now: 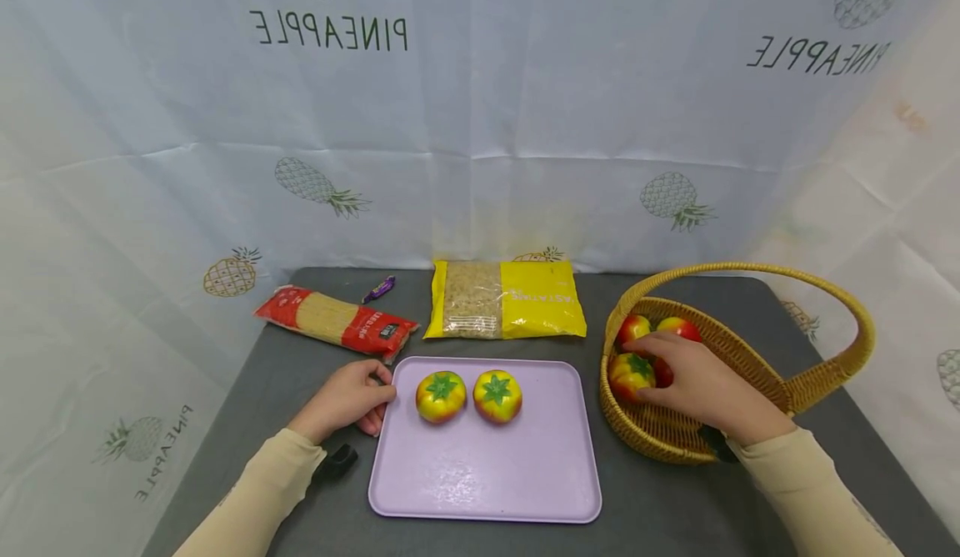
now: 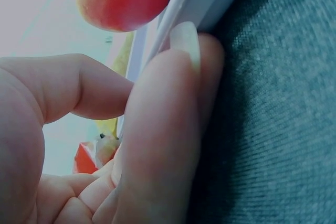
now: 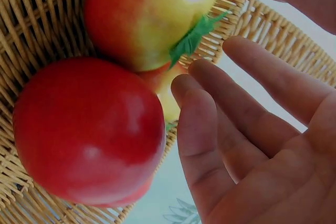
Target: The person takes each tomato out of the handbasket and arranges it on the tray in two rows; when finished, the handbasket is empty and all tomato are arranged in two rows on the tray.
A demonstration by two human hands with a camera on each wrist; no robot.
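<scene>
My left hand (image 1: 352, 398) is at the left edge of a lilac tray (image 1: 480, 474), its thumb and fingers pinching the rim in the left wrist view. Two yellow-and-red tomatoes (image 1: 441, 396) with green leafy tops sit side by side on the tray's far half. On the right, my right hand (image 1: 693, 378) reaches into a wicker basket (image 1: 652, 440) over several similar tomatoes. Its thumb and fingers are spread around a leafy-topped tomato (image 3: 152, 19); the right wrist view shows a gap between fingers and fruit. A redder tomato (image 3: 89, 129) lies beside it.
Behind the tray lies a yellow pasta bag (image 1: 540, 298). A red noodle packet (image 1: 337, 321) and a small purple-wrapped sweet (image 1: 378, 289) are at the back left. The basket's tall handle (image 1: 855, 332) arches above the right forearm. A pineapple-print cloth (image 1: 480, 123) hangs behind the dark table.
</scene>
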